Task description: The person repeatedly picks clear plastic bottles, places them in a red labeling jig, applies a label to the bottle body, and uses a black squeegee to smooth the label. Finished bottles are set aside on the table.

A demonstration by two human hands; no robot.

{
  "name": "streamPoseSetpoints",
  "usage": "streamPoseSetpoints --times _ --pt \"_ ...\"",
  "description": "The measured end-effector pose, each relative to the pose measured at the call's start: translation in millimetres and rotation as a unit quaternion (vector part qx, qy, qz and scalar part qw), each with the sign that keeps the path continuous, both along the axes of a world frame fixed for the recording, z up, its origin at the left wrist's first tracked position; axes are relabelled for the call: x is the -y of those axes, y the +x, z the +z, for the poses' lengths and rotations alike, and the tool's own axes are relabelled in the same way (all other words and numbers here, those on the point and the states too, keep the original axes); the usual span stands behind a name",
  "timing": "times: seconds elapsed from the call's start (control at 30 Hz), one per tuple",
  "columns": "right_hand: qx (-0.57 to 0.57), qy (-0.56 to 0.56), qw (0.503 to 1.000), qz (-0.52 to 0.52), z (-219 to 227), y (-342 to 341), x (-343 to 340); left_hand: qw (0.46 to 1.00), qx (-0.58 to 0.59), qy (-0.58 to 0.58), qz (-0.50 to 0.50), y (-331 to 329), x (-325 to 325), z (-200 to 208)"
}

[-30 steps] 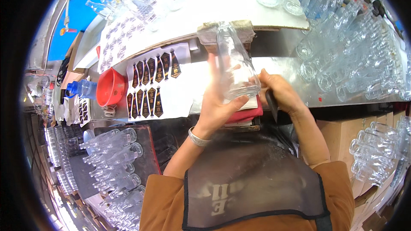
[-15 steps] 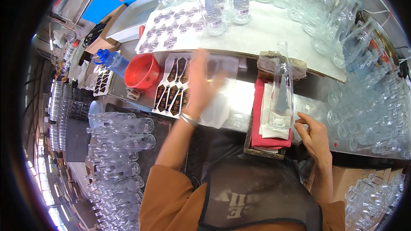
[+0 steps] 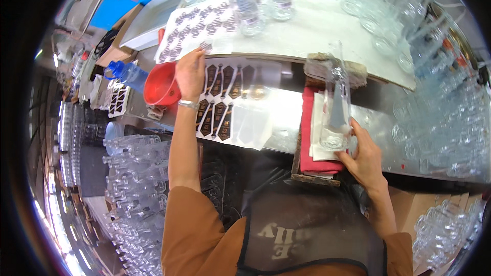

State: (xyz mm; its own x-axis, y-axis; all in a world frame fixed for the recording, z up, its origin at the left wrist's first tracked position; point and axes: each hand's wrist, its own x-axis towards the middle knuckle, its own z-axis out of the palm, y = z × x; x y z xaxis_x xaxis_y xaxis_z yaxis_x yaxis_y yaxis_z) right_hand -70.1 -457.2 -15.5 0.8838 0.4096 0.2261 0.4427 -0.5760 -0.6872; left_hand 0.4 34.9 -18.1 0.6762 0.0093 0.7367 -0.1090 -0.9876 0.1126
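My left hand [image 3: 190, 74] is over the left of the bench, its fingertips pinched at a small dark-printed label [image 3: 206, 47] by the near edge of a white label sheet [image 3: 217, 13]. A clear glass bottle [image 3: 335, 115] with a dark label on it lies on white and red cloths [image 3: 308, 138], its neck on a worn block [image 3: 317, 71]. Thumb and fingers of my right hand [image 3: 364, 156] grip the bottle's base from the right. Between my hands is a sheet of black pointed labels [image 3: 223, 117], partly peeled on its right.
A red bowl [image 3: 159, 86] and blue water bottle [image 3: 128, 75] stand left of my left hand. Labelled bottles [image 3: 249, 13] stand on the raised white shelf [image 3: 317, 30]. Many clear bottles crowd the right side [image 3: 434, 122] and lower left [image 3: 135, 189].
My left hand has moved left and up from the black label sheet to the white sheet's near edge, and its fingers have closed. My right hand has taken hold of the bottle's base.
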Motion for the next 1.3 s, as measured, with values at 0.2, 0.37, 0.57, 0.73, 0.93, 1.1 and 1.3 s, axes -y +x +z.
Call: streamPoseSetpoints --times 0.2,0.37,0.57,0.73,0.93,1.1,1.3 --pt "0.028 -0.024 0.999 -0.02 -1 -7 -10 0.819 -0.098 -0.552 -0.118 -28 107 15" --pt "0.021 -0.048 0.998 -0.033 4 -11 -10 0.959 -0.113 -0.087 -0.247 -60 245 64" --pt "0.034 -0.024 0.999 -0.026 2 -11 -10 0.917 -0.221 -0.044 -0.328 -91 271 34" --pt "-0.031 0.029 0.998 0.051 11 7 13 0.913 -0.19 -0.132 -0.337 -71 263 36" --pt "-0.218 0.208 0.954 0.006 5 25 6 0.886 -0.255 -0.255 -0.291 -59 272 18" --pt "-0.282 0.236 0.93 -0.01 -7 39 -1 0.858 -0.245 -0.337 -0.3 -57 266 20" --pt "-0.298 0.208 0.932 -0.003 2 35 -10 0.859 -0.24 -0.328 -0.31 -59 269 9"
